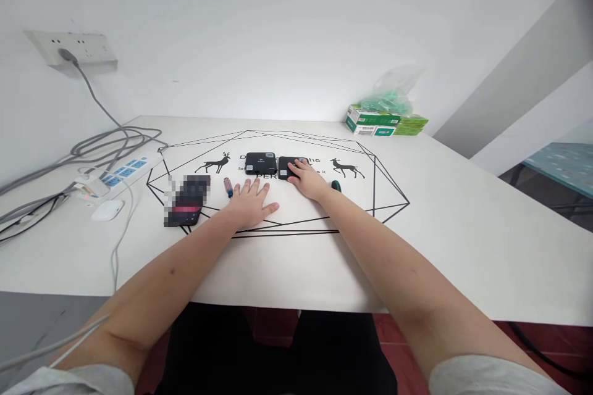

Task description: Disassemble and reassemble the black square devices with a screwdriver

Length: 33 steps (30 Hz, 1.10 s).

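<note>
Two flat black boxes lie side by side on a white mat with line drawings. Resting flat on the mat, fingers spread, my left hand [250, 205] is empty, just in front of the left black box [260, 163]. A screwdriver [228, 187] with a reddish, clear handle lies beside that hand, its tip hidden. My right hand [306, 180] reaches onto the right black box [285, 168], fingers stretched over its top and part of it covered. Partly hidden behind my right wrist is a green and black handle [336, 186].
A phone [188, 200], partly pixelated, lies left of my left hand. Further left are a power strip [127, 173], a white earbud case [107, 210] and coiled grey cables [115, 136]. Green and white boxes [374, 120] with a plastic bag [391, 95] stand at the back right.
</note>
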Tool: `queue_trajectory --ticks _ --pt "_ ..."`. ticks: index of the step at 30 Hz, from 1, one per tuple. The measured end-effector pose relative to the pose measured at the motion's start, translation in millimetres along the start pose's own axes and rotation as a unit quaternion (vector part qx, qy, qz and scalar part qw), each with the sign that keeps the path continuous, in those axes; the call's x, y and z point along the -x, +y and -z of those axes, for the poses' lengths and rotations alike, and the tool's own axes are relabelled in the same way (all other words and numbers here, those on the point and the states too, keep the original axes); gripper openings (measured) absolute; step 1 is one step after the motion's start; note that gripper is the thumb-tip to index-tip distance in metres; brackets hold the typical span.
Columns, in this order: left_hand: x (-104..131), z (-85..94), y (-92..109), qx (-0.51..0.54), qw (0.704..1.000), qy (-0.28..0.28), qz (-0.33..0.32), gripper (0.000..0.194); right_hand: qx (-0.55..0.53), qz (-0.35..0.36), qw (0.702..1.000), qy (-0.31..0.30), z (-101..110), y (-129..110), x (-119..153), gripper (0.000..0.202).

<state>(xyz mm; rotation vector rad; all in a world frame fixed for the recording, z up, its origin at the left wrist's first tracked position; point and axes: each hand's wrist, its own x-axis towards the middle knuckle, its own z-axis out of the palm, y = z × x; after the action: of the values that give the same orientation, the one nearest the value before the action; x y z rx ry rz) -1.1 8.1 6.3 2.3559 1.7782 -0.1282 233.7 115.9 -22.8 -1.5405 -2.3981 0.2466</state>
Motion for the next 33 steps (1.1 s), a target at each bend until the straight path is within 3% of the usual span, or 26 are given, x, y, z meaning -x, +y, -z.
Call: queue_trajectory --ticks 10,14,17,28,30,33 --pt "1 -3.3 3 -0.022 0.999 0.033 -0.002 0.088 0.014 0.006 1.000 0.013 -7 -3 -5 0.067" --pt "2 -3.3 5 -0.032 0.993 0.077 0.087 0.089 0.019 0.010 1.000 0.010 -7 -2 -5 0.067" --pt "1 -3.8 3 0.002 0.987 0.069 0.144 0.092 0.022 0.010 1.000 0.008 -7 -2 -7 0.067" --pt "-7 2.1 -9 -0.012 0.995 0.013 0.095 0.094 0.034 -0.013 0.999 0.024 9 -23 -3 0.064" --pt "-7 3.2 -12 -0.016 0.996 0.011 0.087 0.093 0.028 -0.017 0.998 0.049 16 -34 -10 0.064" --pt "-8 1.4 -15 -0.024 0.997 0.028 0.074 0.092 0.018 0.015 0.999 0.031 21 -51 -30 0.062"
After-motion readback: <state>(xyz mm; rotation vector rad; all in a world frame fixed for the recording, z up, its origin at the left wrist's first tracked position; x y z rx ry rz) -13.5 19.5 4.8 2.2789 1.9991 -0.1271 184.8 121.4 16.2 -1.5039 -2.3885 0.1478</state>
